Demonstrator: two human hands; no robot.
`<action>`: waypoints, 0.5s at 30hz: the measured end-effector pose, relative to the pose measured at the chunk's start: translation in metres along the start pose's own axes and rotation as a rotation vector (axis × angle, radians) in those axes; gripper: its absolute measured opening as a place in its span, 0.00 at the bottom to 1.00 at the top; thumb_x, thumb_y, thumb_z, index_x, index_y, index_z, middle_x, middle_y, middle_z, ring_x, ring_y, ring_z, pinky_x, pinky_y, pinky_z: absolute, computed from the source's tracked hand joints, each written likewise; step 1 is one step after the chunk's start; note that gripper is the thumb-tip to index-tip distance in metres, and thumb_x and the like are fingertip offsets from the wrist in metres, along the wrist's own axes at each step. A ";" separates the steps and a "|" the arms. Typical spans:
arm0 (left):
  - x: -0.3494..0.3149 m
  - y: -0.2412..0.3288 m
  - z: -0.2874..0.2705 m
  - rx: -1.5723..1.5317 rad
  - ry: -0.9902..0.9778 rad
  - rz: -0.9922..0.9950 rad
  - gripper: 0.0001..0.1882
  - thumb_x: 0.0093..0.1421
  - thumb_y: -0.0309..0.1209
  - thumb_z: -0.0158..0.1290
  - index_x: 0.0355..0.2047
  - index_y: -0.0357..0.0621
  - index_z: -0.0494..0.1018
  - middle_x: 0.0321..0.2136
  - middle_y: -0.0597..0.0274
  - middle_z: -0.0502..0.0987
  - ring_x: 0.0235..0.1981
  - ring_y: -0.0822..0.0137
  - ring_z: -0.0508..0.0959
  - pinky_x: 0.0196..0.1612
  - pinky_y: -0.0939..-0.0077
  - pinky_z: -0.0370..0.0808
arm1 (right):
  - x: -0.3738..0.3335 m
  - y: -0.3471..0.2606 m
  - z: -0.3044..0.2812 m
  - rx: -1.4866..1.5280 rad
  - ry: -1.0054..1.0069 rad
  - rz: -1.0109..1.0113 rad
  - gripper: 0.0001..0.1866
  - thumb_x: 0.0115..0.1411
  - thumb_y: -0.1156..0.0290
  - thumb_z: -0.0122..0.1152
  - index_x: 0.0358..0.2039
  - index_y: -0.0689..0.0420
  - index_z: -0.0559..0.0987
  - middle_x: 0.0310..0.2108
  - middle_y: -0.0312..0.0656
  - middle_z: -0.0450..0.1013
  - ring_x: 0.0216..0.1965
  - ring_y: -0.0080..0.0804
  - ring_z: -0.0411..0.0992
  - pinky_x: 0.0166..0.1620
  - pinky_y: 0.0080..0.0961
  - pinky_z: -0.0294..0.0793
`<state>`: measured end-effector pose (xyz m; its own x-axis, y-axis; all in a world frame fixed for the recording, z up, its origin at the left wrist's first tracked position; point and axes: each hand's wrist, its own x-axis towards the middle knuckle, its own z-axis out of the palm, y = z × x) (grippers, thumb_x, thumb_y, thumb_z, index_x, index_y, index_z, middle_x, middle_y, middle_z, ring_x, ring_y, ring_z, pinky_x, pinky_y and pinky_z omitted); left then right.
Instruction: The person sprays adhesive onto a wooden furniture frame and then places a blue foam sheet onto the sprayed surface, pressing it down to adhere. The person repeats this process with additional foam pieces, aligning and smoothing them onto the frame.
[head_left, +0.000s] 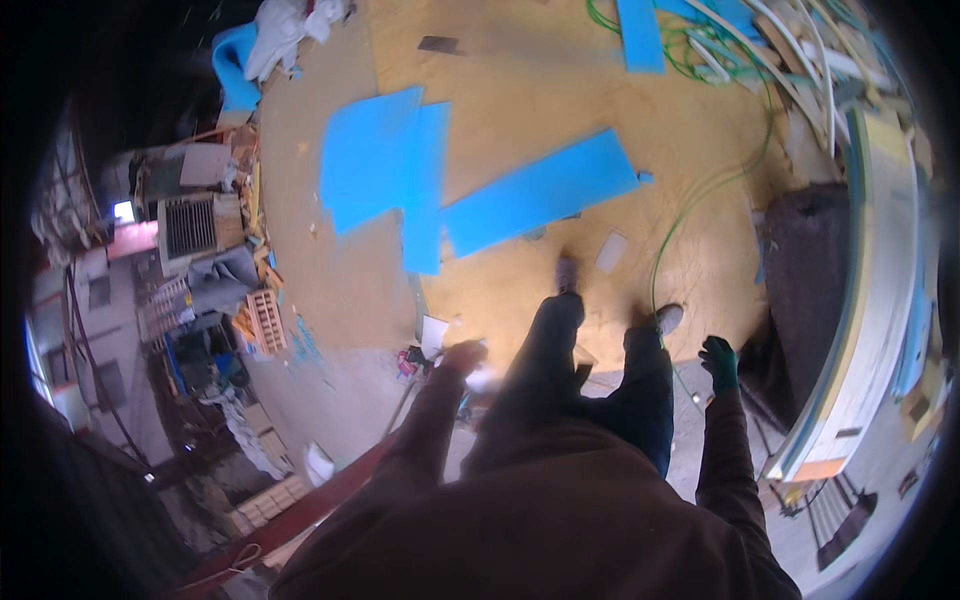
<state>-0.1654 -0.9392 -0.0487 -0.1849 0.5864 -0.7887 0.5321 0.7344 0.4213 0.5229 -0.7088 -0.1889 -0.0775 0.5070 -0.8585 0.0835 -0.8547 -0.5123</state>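
My left hand (465, 356) looks bare and hangs low in front of me, left of my legs. Motion blur smears its fingers, so I cannot tell whether they are closed. On the other side, my right hand (719, 364) wears a dark green glove. Its fingers are loosely bent and a little apart, with no object seen in them. Ahead of my feet, flat bright blue sheets (372, 158) lie on the tan board floor (520, 90). One long blue strip (540, 192) lies slanted beside them. A thin green hose (668, 235) runs past my right foot.
At far right, long pale boards (865, 300) are stacked beside a dark brown block (803, 270). Pipes and strips (815, 70) pile up at the back right. Left, clutter includes a slatted orange crate (266, 321) and a vented unit (190, 226). A reddish beam (310, 507) crosses the lower left.
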 end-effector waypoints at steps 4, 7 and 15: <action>-0.001 -0.048 -0.009 0.003 0.092 0.062 0.22 0.72 0.45 0.62 0.44 0.35 0.87 0.39 0.51 0.91 0.36 0.59 0.92 0.44 0.61 0.88 | 0.009 -0.025 -0.008 -0.082 0.115 0.091 0.17 0.75 0.53 0.68 0.58 0.45 0.84 0.47 0.32 0.85 0.38 0.31 0.85 0.36 0.33 0.78; 0.026 -0.085 -0.057 0.126 0.122 -0.019 0.23 0.72 0.48 0.61 0.42 0.36 0.87 0.39 0.51 0.92 0.35 0.59 0.92 0.45 0.60 0.88 | 0.020 -0.037 0.002 -0.040 0.119 0.128 0.11 0.79 0.59 0.63 0.55 0.48 0.83 0.40 0.30 0.81 0.29 0.29 0.81 0.26 0.26 0.72; 0.215 -0.270 -0.256 -0.416 0.276 -0.311 0.27 0.74 0.54 0.58 0.34 0.40 0.85 0.30 0.54 0.89 0.33 0.60 0.89 0.42 0.57 0.85 | -0.012 0.036 0.141 0.010 0.457 -0.020 0.14 0.76 0.46 0.66 0.40 0.40 0.82 0.29 0.31 0.74 0.22 0.34 0.72 0.23 0.37 0.67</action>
<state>-0.5604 -0.9240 -0.2179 -0.5186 0.3481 -0.7810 0.0593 0.9258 0.3733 0.3867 -0.7608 -0.1938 0.3676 0.5182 -0.7722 0.0767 -0.8444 -0.5302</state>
